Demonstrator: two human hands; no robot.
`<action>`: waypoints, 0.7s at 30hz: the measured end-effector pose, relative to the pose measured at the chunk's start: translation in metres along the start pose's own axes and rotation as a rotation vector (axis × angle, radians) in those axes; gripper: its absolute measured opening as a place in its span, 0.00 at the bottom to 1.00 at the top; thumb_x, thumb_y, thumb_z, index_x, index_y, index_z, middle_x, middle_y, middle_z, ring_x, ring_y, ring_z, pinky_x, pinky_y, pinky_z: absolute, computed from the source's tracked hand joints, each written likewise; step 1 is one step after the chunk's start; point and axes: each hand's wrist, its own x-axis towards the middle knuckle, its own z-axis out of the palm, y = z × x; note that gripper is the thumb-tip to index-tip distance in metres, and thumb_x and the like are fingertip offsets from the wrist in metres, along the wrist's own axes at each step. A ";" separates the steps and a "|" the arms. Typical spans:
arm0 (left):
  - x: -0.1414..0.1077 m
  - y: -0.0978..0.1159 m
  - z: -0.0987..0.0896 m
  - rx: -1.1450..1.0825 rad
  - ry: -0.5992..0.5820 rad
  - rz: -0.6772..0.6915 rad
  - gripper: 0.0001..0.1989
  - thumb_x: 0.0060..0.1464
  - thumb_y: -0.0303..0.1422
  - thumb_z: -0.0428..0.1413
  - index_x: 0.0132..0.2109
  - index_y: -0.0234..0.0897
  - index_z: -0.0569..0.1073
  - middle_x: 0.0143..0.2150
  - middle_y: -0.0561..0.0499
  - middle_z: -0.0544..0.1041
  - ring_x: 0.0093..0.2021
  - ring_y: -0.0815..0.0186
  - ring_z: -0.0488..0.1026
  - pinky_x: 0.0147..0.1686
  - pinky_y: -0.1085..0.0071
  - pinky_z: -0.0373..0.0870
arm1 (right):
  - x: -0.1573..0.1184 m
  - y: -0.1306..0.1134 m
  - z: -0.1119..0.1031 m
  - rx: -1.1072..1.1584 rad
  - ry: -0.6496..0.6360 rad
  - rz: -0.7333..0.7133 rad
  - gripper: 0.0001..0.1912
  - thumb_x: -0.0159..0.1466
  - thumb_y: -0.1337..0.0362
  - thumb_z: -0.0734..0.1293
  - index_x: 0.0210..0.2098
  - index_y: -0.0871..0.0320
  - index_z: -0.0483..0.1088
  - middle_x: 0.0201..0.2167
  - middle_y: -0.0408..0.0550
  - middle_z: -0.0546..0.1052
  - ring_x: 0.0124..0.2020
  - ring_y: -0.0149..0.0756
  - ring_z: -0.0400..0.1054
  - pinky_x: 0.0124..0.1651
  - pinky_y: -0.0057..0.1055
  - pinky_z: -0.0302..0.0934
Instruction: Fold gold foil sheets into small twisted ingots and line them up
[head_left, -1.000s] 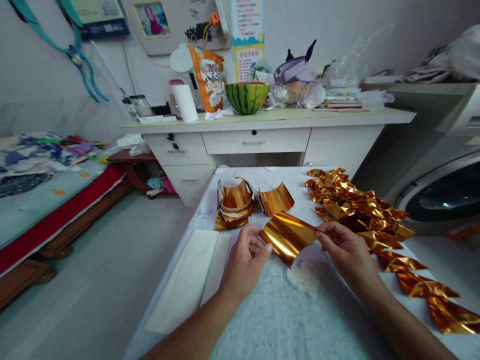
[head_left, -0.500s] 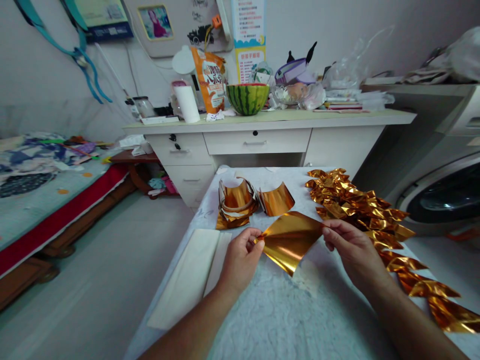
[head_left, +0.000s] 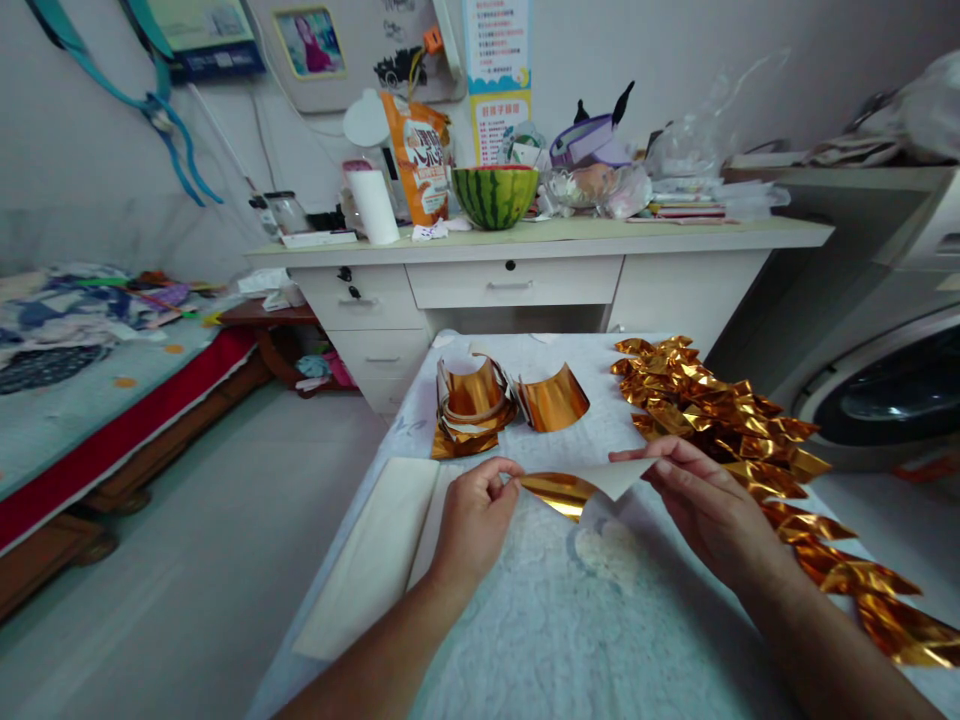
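My left hand point(head_left: 478, 510) pinches the left corner of a sheet of gold foil paper point(head_left: 559, 491). My right hand point(head_left: 701, 490) grips the sheet's right end between thumb and fingers. The sheet hangs above the cloth, partly rolled over, its pale back showing on the right and shiny gold on the left. Beyond it stand a curled stack of gold sheets point(head_left: 472, 405) and a smaller curved stack point(head_left: 555, 398). Many folded gold foil pieces point(head_left: 720, 410) lie in rows to the right of my right hand.
White folded paper point(head_left: 367, 560) lies left of my left hand on the cloth-covered table point(head_left: 600, 650). Behind stands a white desk point(head_left: 517, 280) bearing a half watermelon point(head_left: 495, 195) and an orange snack bag point(head_left: 421, 165). A washing machine point(head_left: 885, 350) is at right, a bed point(head_left: 112, 380) at left.
The foil sheet was spread with its gold face toward me. Now its right part has turned over, showing the pale back. My right hand has rotated slightly; both hands keep their hold.
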 end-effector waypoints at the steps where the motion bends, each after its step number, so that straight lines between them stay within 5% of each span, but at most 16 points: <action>1: 0.000 -0.001 0.000 -0.005 -0.010 -0.011 0.08 0.55 0.33 0.54 0.37 0.37 0.77 0.19 0.60 0.58 0.21 0.71 0.58 0.22 0.76 0.52 | -0.001 -0.001 0.001 0.012 -0.002 0.011 0.07 0.60 0.59 0.71 0.34 0.53 0.69 0.40 0.47 0.81 0.41 0.38 0.73 0.45 0.34 0.65; 5: -0.002 0.001 0.001 -0.115 -0.020 -0.023 0.09 0.57 0.36 0.54 0.39 0.36 0.75 0.21 0.58 0.67 0.23 0.70 0.65 0.25 0.75 0.59 | -0.003 -0.005 0.002 -0.005 -0.007 0.024 0.08 0.59 0.58 0.71 0.34 0.52 0.68 0.43 0.48 0.80 0.40 0.41 0.75 0.43 0.37 0.67; 11: -0.005 0.013 0.001 -0.283 -0.035 0.023 0.10 0.59 0.36 0.54 0.45 0.38 0.72 0.40 0.50 0.78 0.42 0.63 0.75 0.44 0.70 0.68 | -0.002 -0.009 -0.001 -0.101 -0.088 -0.109 0.09 0.59 0.56 0.71 0.33 0.51 0.70 0.46 0.48 0.80 0.54 0.47 0.70 0.58 0.46 0.60; 16: -0.004 0.016 0.002 -0.290 -0.085 -0.043 0.15 0.62 0.43 0.49 0.45 0.37 0.73 0.38 0.51 0.76 0.39 0.63 0.72 0.40 0.70 0.67 | -0.006 -0.014 -0.003 -0.270 -0.220 -0.125 0.11 0.60 0.52 0.71 0.32 0.51 0.70 0.50 0.51 0.78 0.64 0.52 0.58 0.64 0.54 0.49; 21: -0.003 0.006 0.005 -0.038 -0.108 -0.018 0.08 0.57 0.34 0.54 0.42 0.38 0.74 0.36 0.51 0.73 0.37 0.63 0.71 0.39 0.67 0.68 | -0.012 -0.015 -0.001 -0.442 -0.394 -0.038 0.11 0.64 0.52 0.67 0.34 0.53 0.70 0.52 0.52 0.76 0.63 0.51 0.60 0.63 0.53 0.51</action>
